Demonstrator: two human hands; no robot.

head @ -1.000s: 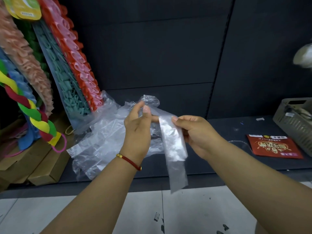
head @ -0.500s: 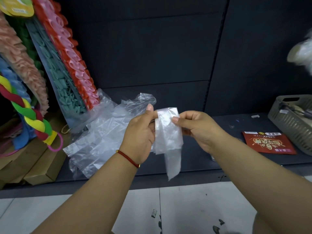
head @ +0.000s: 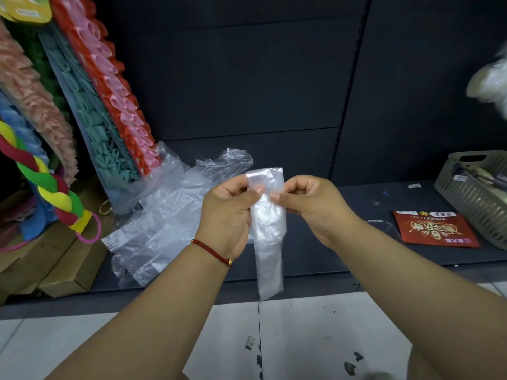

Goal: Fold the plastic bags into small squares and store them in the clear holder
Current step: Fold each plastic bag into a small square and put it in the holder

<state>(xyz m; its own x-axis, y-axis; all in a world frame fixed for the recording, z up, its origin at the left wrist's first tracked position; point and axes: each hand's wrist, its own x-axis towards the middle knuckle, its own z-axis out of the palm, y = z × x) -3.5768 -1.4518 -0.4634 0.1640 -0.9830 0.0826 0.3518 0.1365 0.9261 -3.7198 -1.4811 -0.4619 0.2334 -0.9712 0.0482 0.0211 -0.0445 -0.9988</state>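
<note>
Far left: hanging colourful foam trims (head: 90, 86). Loose clear bags (head: 164, 215) lie lower left of centre on dark shelf (head: 356, 242). Centre: left hand (head: 227, 215) and right hand (head: 310, 207), each grip pinched on folded plastic strip (head: 269, 229), tail hanging free. Right: red packet (head: 434, 229), grey basket (head: 474, 198). Tiled floor (head: 315, 338) below.

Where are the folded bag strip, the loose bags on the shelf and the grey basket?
folded bag strip (head: 269, 231): head view, middle of the hanging strip below the hands.
loose bags (head: 164, 215): head view, centre of the crumpled pile.
grey basket (head: 477, 204): head view, its slatted front wall.
</note>
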